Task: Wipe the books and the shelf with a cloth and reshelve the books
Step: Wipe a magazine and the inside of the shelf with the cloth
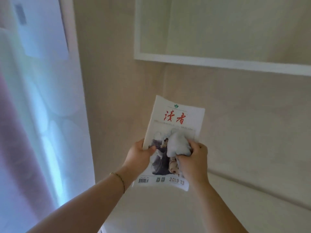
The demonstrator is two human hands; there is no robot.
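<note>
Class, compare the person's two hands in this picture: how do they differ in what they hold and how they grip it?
The left hand holds the magazine by its left edge, thumb on the cover; the right hand grips a bunched white cloth against the cover. The left wrist wears a thin bracelet; the right wrist is bare. Both hands touch the same magazine, below the white shelf.

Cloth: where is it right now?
In the head view, the white cloth is bunched in the right hand, pressed on the magazine cover's right side; the left hand grips the magazine's left edge, below the white shelf.
</note>
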